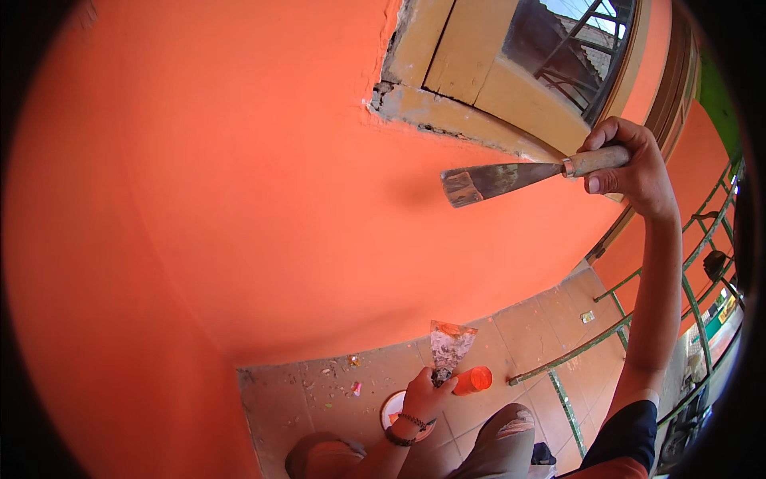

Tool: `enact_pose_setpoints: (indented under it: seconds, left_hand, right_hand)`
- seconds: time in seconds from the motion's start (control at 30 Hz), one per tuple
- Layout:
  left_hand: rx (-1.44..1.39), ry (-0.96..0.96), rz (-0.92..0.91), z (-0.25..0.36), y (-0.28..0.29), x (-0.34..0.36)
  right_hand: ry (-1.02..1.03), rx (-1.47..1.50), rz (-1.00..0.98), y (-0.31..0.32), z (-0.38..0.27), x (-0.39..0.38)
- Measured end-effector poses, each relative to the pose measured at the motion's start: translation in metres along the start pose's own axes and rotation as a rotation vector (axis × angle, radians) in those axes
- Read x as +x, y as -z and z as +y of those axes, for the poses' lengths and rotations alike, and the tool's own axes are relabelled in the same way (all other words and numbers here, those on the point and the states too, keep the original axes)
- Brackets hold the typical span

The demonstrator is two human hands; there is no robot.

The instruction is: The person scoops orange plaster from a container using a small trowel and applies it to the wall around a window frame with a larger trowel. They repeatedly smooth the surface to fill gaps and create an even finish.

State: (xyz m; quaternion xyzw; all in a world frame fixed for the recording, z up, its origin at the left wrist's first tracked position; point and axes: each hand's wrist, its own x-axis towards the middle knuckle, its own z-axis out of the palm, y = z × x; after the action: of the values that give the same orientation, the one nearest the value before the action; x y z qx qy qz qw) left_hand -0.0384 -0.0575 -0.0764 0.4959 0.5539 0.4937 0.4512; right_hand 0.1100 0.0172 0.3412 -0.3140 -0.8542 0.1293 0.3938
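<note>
High on the right, my right hand point(642, 172) is closed around the wooden handle of a putty knife point(507, 180). Its long, stained metal blade points left, in front of the orange wall point(255, 176) below a window; whether it touches the wall I cannot tell. Lower down, my left hand point(423, 397) grips a second putty knife point(452, 348), with its wide blade upward and smeared with pale and orange material. A white round tub point(388, 411) stands beneath my left wrist, partly hidden by it. Just right of that hand is an orange container point(475, 380).
A tan window frame point(491, 76) with rough, chipped plaster along its edge is at the upper right. Green metal railing point(574, 351) runs along the right side. Small debris point(355, 389) lies on the tiled floor point(279, 399) near the wall. My knee point(507, 439) is below.
</note>
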Motion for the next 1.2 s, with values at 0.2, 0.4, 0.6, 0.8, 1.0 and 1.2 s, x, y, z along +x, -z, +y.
enact_pose_setpoints:
  seconds: [0.2, 0.4, 0.6, 0.8, 1.0, 1.2]
  left_hand:
    - [0.074, 0.017, -0.01, 0.009, 0.017, -0.002]
    - [0.067, 0.02, 0.001, 0.004, 0.023, -0.002]
    - [0.037, 0.046, -0.037, -0.009, 0.027, 0.005]
    - [0.054, 0.09, -0.099, -0.019, 0.033, 0.012]
    - [0.106, -0.036, -0.221, -0.042, 0.048, 0.029]
    - [0.196, -0.072, -0.406, -0.06, 0.077, 0.056]
  right_hand:
    - [0.08, 0.312, 0.098, -0.008, 0.008, -0.003]
    - [0.127, 0.76, 0.278, -0.024, 0.02, 0.021]
    - [0.372, 0.831, -0.011, -0.04, 0.014, 0.074]
    - [0.443, 0.442, 0.055, -0.072, 0.006, 0.072]
    - [0.669, 0.215, 0.238, -0.114, 0.001, 0.051]
    - [0.772, 0.3, 0.114, -0.122, -0.001, 0.029]
